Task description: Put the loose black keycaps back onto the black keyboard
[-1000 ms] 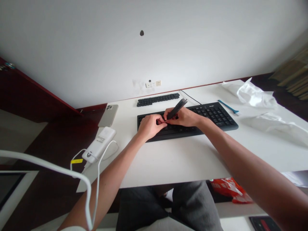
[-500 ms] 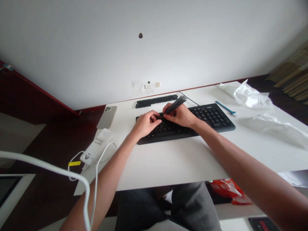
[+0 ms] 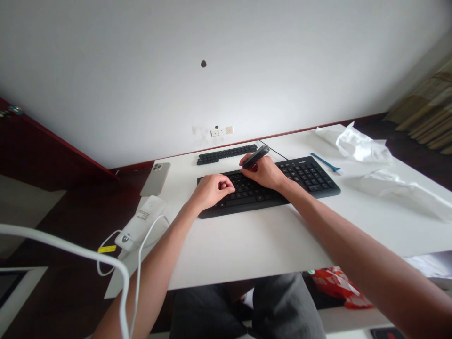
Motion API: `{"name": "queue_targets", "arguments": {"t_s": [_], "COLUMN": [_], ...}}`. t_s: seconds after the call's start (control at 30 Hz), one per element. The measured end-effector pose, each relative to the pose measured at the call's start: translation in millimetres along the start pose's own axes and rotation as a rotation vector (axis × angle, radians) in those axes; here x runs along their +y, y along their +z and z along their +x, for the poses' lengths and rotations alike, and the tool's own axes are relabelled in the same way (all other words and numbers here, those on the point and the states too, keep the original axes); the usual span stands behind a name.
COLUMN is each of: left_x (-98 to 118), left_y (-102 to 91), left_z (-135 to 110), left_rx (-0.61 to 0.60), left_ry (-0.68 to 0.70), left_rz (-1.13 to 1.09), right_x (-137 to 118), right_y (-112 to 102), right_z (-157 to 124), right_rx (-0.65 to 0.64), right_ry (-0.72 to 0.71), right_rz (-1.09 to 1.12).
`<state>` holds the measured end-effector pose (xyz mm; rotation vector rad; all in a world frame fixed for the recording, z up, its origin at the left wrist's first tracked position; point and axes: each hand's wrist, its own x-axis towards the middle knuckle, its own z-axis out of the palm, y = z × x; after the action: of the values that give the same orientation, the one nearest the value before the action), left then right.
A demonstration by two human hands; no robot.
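Note:
A black keyboard [image 3: 243, 200] lies on the white table under both hands. My right hand [image 3: 266, 173] grips a dark, thick-handled tool [image 3: 257, 156], tilted with its upper end to the right; the fingertips hide its lower end near the keyboard's back edge. Over the left part of the keys rests my left hand [image 3: 212, 189], fingers curled and thumb against the index finger. Whatever is in that pinch, if anything, is hidden. Behind the keyboard, loose black keycaps [image 3: 228, 154] are lined up in rows.
A blue brush-like tool [image 3: 325, 162] and crumpled white plastic bags [image 3: 365, 145] lie on the right. On the left are a phone [image 3: 156, 180] and a white power strip [image 3: 141, 221] with a white cable [image 3: 116, 259] crossing in front. The keyboard's cord [image 3: 275, 150] runs toward the wall.
My left hand has drawn back from the right hand, slightly left and toward me, its fingers curling in. My right hand still holds the tool near the same spot. The view has shifted slightly.

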<state>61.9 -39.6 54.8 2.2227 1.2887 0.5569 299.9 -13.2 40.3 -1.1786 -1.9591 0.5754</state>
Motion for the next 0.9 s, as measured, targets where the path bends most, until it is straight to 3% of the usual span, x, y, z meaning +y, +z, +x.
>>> {"name": "queue_targets", "arguments": {"t_s": [0.3, 0.47, 0.67, 0.9], "left_x": [-19, -13, -8, -11], "left_y": [-9.2, -11.1, -10.3, -4.9], "left_z": [6, 5, 4, 4], "left_rx": [0.166, 0.263, 0.161, 0.076], "left_ry": [-0.100, 0.018, 0.165, 0.172], "left_rz": [0.065, 0.076, 0.064, 0.111], "right_x": [1, 2, 2, 2], "right_y": [0, 0, 0, 0], "right_z": [1, 1, 1, 1], "right_rx": [-0.025, -0.022, -0.014, -0.008], "right_ry": [0.028, 0.023, 0.025, 0.012], "right_rz": [-0.026, -0.024, -0.011, -0.006]}}
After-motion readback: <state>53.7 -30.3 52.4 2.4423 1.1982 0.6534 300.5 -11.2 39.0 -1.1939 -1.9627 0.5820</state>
